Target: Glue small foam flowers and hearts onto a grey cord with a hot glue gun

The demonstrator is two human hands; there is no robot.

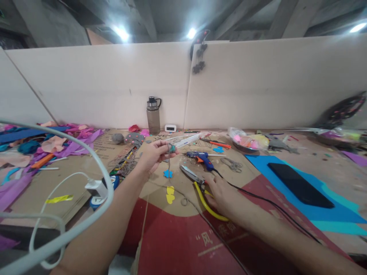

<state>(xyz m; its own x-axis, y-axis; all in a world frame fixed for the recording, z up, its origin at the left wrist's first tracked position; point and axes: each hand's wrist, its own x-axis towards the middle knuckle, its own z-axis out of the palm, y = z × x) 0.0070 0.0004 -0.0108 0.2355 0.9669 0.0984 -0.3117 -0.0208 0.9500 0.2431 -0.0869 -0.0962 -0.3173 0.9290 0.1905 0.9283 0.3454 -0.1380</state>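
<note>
My left hand (156, 153) is raised over the cardboard, thumb and fingers pinching a small grey-green piece (171, 148). A thin grey cord (169, 168) hangs from it toward the board. My right hand (219, 191) is closed around the scissors (208, 204), which have long yellow handles; their blades point to the far left and look slightly parted. Below my left hand lie a blue flower cutout (168, 174) and yellow cutouts (170, 195). Just beyond the scissors rests a blue glue gun (205, 159) with its black cable. More grey cord (197, 210) runs across the board.
A water bottle (153, 116) stands by the white partition. Coloured scraps (54, 143) cover the left side. A white cable (100, 164) loops close in front, near a charger (96, 189). A black phone (299, 185) lies on blue sheets at right, near a bowl (243, 147).
</note>
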